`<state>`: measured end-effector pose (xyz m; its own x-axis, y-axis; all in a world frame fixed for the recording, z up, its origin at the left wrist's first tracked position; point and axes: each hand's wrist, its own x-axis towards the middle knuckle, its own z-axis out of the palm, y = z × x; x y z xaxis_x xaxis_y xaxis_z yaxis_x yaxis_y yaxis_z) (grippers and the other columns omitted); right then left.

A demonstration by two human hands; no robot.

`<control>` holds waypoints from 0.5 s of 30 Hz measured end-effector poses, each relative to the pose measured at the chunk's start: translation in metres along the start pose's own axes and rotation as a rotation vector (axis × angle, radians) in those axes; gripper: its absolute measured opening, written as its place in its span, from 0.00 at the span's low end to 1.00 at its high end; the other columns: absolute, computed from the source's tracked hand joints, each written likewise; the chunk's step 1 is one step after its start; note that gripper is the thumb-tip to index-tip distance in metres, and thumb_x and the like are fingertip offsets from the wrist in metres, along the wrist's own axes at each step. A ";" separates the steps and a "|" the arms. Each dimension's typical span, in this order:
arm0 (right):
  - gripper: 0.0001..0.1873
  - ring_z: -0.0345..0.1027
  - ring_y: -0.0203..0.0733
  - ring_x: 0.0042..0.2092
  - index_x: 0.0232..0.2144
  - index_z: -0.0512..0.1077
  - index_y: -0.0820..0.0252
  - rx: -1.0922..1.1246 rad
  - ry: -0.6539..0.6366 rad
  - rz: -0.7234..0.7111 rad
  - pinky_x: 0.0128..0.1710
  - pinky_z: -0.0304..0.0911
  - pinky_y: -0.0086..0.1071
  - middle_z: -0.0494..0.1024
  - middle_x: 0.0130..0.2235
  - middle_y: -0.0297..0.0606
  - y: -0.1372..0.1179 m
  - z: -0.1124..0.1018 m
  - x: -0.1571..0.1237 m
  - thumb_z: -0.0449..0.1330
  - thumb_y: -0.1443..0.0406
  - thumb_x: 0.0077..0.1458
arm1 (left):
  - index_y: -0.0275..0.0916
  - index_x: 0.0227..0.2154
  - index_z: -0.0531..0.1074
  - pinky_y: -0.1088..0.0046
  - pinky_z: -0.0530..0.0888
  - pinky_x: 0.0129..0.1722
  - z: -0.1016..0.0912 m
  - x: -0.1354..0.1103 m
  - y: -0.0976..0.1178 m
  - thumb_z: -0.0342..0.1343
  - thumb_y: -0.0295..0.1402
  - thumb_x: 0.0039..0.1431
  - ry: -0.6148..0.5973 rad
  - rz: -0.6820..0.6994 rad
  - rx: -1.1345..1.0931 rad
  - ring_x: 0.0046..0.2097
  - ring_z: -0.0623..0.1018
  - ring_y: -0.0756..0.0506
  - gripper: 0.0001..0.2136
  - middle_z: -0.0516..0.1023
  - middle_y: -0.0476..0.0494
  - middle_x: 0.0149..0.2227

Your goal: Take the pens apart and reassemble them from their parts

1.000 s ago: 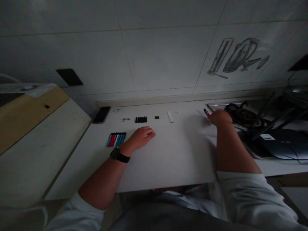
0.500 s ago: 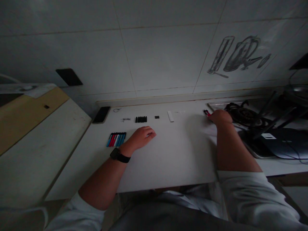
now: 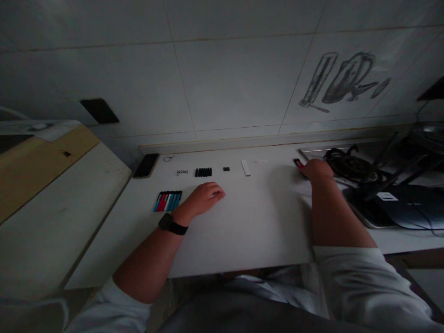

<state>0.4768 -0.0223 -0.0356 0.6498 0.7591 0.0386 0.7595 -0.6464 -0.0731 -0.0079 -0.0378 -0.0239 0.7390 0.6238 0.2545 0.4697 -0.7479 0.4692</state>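
Note:
My left hand (image 3: pixel 204 198) rests on the white table, its fingers loosely curled and together, with nothing visible in them. Just left of it lies a row of blue, red and white pen barrels (image 3: pixel 167 201) with dark ends. Past its knuckles is a row of short black tube-like pieces (image 3: pixel 203 172). At the table's right side my right hand (image 3: pixel 317 169) is closed, palm down, around the near end of a red and black pen-like thing (image 3: pixel 298 163). Its fingertips are mostly hidden by the hand.
Along the back of the table (image 3: pixel 243 231) lie a phone (image 3: pixel 146 165), a thin ring (image 3: pixel 168 158), small springs (image 3: pixel 182 172), a small dark square (image 3: pixel 226 169), a white strip (image 3: pixel 246 168) and tiny clear pieces (image 3: pixel 261 162). A gas stove (image 3: pixel 354 166) and a dark laptop-like panel (image 3: pixel 412 206) stand right.
My right hand has shifted very slightly left, staying at the red and black thing. My left hand and the laid-out pieces have not moved.

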 end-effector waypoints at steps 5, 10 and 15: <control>0.29 0.73 0.63 0.53 0.50 0.78 0.75 -0.023 -0.005 0.000 0.51 0.69 0.46 0.79 0.50 0.67 0.000 -0.002 -0.001 0.59 0.52 0.62 | 0.40 0.39 0.78 0.66 0.73 0.47 0.000 0.000 -0.001 0.49 0.40 0.74 -0.003 0.004 0.002 0.43 0.77 0.45 0.15 0.80 0.43 0.40; 0.29 0.72 0.62 0.55 0.51 0.77 0.78 -0.013 -0.009 -0.013 0.50 0.66 0.43 0.77 0.51 0.70 -0.001 -0.004 -0.003 0.59 0.54 0.63 | 0.40 0.39 0.78 0.65 0.73 0.48 0.000 -0.001 -0.001 0.49 0.41 0.74 0.000 0.009 0.005 0.44 0.77 0.45 0.15 0.80 0.43 0.41; 0.27 0.72 0.62 0.54 0.51 0.77 0.77 -0.002 -0.020 -0.007 0.50 0.66 0.44 0.77 0.50 0.70 -0.002 -0.006 -0.004 0.60 0.55 0.62 | 0.40 0.39 0.78 0.64 0.74 0.49 -0.001 -0.001 0.001 0.48 0.41 0.74 -0.012 0.001 0.011 0.44 0.77 0.44 0.16 0.80 0.42 0.41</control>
<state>0.4729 -0.0249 -0.0297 0.6441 0.7647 0.0186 0.7638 -0.6415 -0.0713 -0.0089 -0.0386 -0.0230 0.7454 0.6200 0.2448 0.4739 -0.7512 0.4596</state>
